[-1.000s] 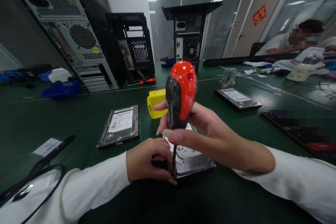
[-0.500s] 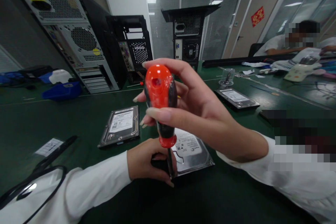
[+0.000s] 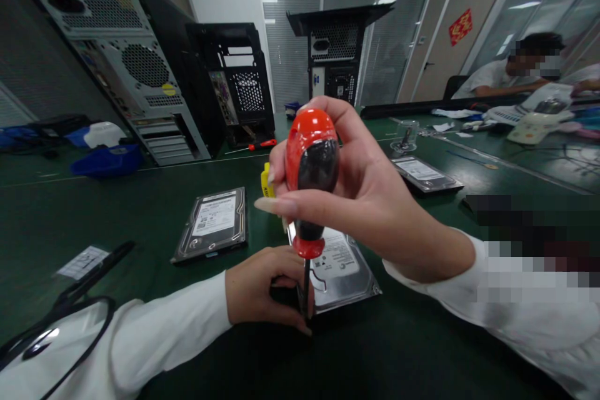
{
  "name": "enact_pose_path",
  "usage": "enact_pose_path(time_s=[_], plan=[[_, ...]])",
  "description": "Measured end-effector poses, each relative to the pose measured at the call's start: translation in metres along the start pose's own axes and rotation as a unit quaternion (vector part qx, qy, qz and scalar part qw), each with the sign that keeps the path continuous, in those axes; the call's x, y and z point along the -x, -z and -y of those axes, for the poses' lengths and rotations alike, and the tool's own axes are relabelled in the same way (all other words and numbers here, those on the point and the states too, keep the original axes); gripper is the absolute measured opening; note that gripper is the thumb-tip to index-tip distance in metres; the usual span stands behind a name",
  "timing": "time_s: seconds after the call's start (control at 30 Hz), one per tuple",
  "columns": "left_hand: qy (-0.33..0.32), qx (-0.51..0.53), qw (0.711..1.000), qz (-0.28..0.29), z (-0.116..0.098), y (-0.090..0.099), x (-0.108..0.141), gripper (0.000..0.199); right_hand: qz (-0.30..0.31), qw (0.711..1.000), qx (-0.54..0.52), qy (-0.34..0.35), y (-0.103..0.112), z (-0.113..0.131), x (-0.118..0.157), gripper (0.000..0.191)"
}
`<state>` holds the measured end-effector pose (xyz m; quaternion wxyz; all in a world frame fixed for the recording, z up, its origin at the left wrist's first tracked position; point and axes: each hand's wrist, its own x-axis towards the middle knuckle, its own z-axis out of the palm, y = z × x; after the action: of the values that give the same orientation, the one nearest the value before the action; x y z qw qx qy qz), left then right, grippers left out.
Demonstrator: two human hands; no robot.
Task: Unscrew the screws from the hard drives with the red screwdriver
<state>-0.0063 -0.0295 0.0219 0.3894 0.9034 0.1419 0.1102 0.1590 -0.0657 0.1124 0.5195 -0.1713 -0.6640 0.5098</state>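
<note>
My right hand [image 3: 370, 194] is closed round the red and black handle of a screwdriver [image 3: 315, 169], held upright in front of me. Its thin shaft runs down to the near left corner of a silver hard drive [image 3: 344, 284] lying on the table. At that corner my left hand [image 3: 267, 287] grips the drive's edge, thumb and fingers curled close about the screwdriver's tip. The fingers hide the tip and whatever it touches. Part of a yellow object [image 3: 267, 181] shows behind my right fingers.
A second hard drive [image 3: 213, 225] lies to the left, a third [image 3: 426, 175] to the right. Computer cases [image 3: 164, 44] stand along the back, with another screwdriver [image 3: 262, 145] before them. A blue tray [image 3: 107, 161] sits back left. Another person [image 3: 497, 78] sits far right.
My right hand has shifted slightly right, and the screwdriver handle has turned and become more upright. The yellow object now shows more. My left hand stays at the drive's corner.
</note>
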Motion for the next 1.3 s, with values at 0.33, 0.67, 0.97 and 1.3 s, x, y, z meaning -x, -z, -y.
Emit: enact_pose_path(time_s=[0.33,0.67,0.97,1.3], plan=[[0.011,0.037,0.999,-0.014,0.002,-0.005,0.002,0.016,0.047,0.997,-0.041,-0.035,-0.003,0.005,-0.003,0.031],[0.019,0.066,0.998,-0.003,0.001,-0.002,0.001,0.015,0.058,0.996,-0.059,-0.015,-0.007,0.003,-0.017,0.031],[0.032,0.051,0.998,0.002,0.003,-0.003,0.003,0.018,0.099,0.992,-0.073,-0.009,-0.007,0.005,-0.015,0.013],[0.038,0.077,0.996,-0.018,0.002,-0.006,0.003,0.013,0.131,0.985,-0.107,-0.027,-0.001,0.003,-0.018,0.014]])
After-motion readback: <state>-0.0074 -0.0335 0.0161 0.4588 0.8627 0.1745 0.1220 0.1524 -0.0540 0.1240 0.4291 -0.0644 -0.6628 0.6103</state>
